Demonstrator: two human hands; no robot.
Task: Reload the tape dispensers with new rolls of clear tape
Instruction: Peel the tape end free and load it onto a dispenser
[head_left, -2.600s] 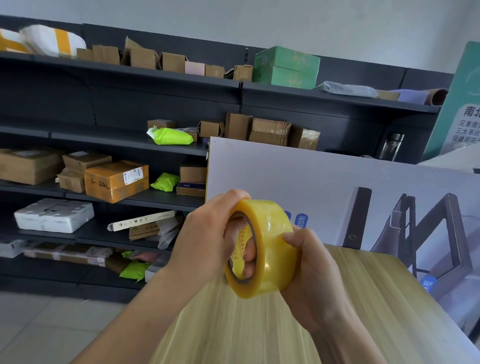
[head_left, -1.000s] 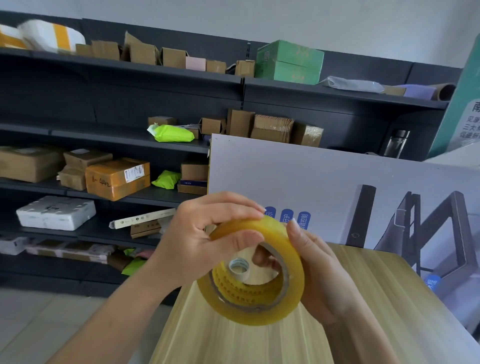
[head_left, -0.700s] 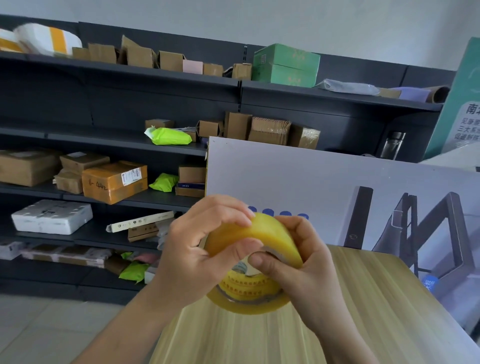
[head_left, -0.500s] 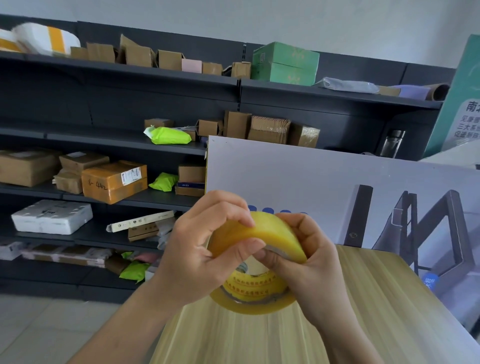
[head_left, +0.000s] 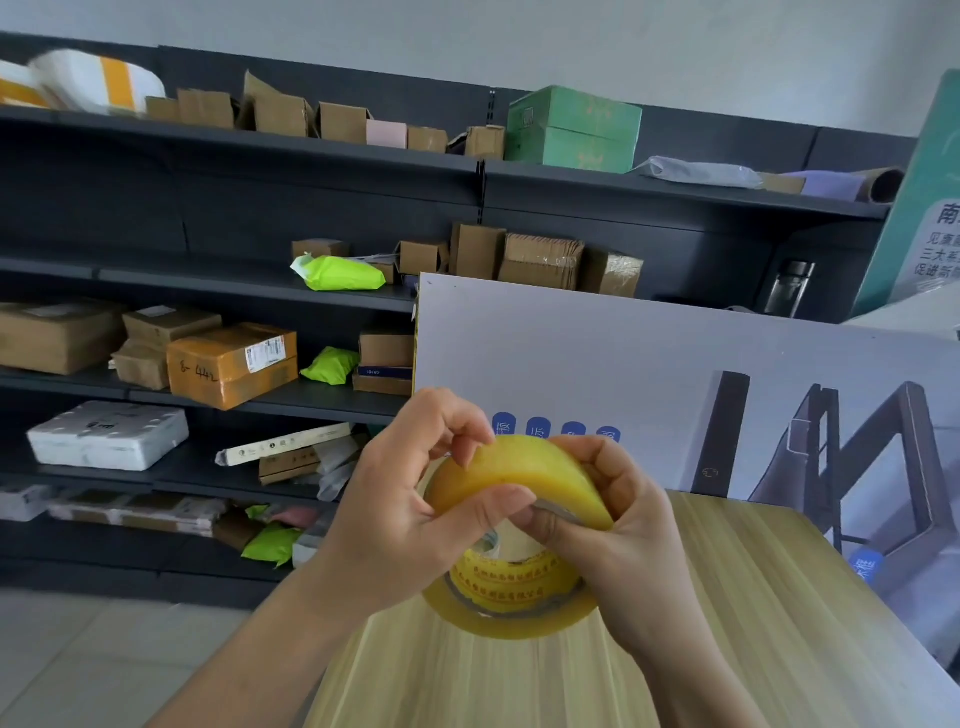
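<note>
Our left hand (head_left: 410, 525) and right hand (head_left: 608, 525) both grip the tape roll (head_left: 519, 483) above the desk (head_left: 753, 623), thumbs meeting at its rim, probably hunting the loose end. We see no dispenser, so loading seems entirely ahead of us.
</note>
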